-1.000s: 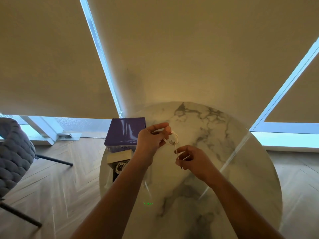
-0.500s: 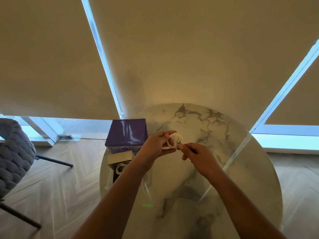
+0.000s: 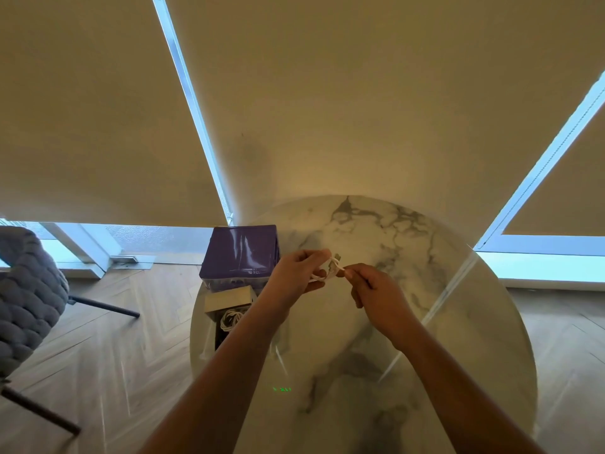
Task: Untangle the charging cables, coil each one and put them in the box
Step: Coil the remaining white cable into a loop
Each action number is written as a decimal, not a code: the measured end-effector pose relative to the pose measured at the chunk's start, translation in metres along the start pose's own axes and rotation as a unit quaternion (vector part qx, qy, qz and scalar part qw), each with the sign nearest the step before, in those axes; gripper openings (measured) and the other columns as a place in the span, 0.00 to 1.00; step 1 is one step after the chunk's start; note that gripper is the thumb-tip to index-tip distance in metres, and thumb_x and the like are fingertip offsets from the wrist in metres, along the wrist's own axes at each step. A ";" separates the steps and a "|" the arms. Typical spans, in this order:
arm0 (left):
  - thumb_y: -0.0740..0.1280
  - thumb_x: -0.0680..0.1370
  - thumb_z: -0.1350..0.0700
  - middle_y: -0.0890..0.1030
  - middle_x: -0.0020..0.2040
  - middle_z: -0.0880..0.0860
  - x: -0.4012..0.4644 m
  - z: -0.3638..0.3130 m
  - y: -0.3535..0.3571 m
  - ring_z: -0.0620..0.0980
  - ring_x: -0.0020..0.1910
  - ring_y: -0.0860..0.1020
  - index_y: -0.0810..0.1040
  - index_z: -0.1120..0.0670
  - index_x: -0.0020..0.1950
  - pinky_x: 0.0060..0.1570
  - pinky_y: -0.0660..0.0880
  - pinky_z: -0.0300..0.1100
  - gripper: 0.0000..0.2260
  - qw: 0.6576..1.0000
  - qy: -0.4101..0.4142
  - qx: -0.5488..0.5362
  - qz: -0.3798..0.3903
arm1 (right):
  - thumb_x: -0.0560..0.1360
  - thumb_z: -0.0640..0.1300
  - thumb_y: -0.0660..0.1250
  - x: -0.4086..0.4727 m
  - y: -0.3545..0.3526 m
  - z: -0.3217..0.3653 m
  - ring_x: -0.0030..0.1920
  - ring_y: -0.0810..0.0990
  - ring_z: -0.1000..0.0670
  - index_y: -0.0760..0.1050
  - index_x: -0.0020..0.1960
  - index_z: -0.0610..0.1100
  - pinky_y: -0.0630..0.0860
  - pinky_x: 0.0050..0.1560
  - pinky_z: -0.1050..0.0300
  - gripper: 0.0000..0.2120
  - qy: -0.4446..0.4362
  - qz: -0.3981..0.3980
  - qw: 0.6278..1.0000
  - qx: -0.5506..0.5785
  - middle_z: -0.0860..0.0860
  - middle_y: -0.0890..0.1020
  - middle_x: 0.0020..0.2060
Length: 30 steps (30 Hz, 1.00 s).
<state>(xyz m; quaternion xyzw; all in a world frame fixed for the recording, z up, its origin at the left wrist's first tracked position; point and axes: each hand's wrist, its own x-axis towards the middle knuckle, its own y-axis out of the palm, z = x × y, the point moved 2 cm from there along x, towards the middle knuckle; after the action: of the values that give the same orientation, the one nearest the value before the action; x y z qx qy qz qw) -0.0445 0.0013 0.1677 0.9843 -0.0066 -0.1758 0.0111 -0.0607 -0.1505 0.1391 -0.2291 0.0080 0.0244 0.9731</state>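
Observation:
Above the round marble table [image 3: 458, 322] I hold a small white charging cable [image 3: 331, 267] wound into a tight coil. My left hand [image 3: 296, 273] grips the coil between thumb and fingers. My right hand [image 3: 373, 290] pinches the cable's loose end just right of the coil. An open box [image 3: 229, 301] sits at the table's left edge, with another coiled white cable [image 3: 230, 317] inside it; my left forearm hides part of it.
A purple box [image 3: 242, 252] stands behind the open box at the table's left rim. A grey woven chair [image 3: 26, 299] with dark legs stands on the wooden floor at far left. Drawn blinds cover the windows behind the table.
My right hand rose and closed in on my left, winding the loose cable end around the coil. The coil has tightened between both hands.

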 end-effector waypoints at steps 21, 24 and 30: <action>0.70 0.73 0.48 0.84 0.39 0.50 -0.001 -0.006 -0.011 0.43 0.36 0.83 0.84 0.54 0.47 0.35 0.77 0.31 0.11 0.997 0.059 0.052 -0.022 | 0.77 0.44 0.66 0.008 -0.015 0.010 0.39 0.72 0.53 0.81 0.60 0.50 0.73 0.41 0.57 0.12 -0.155 -0.063 0.975 -0.145 0.51 0.70 0.42; 0.71 0.73 0.49 0.85 0.38 0.49 -0.004 -0.006 -0.013 0.44 0.35 0.83 0.84 0.53 0.45 0.33 0.76 0.31 0.08 0.999 0.037 0.025 -0.004 | 0.77 0.42 0.66 0.010 -0.015 0.008 0.41 0.73 0.55 0.81 0.59 0.49 0.70 0.41 0.67 0.12 -0.145 -0.046 0.976 -0.154 0.52 0.73 0.44; 0.70 0.74 0.51 0.85 0.37 0.48 -0.006 -0.001 -0.011 0.45 0.36 0.84 0.83 0.52 0.44 0.34 0.77 0.33 0.05 0.999 0.020 0.027 0.025 | 0.77 0.38 0.67 0.013 -0.013 0.008 0.43 0.82 0.54 0.83 0.50 0.49 0.78 0.50 0.59 0.09 -0.053 -0.045 0.997 0.017 0.53 0.81 0.44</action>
<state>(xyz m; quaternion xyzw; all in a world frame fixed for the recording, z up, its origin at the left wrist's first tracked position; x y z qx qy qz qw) -0.0495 0.0122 0.1707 0.9872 -0.0353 -0.1551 -0.0112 -0.0472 -0.1580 0.1520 -0.2111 -0.0533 -0.0078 0.9760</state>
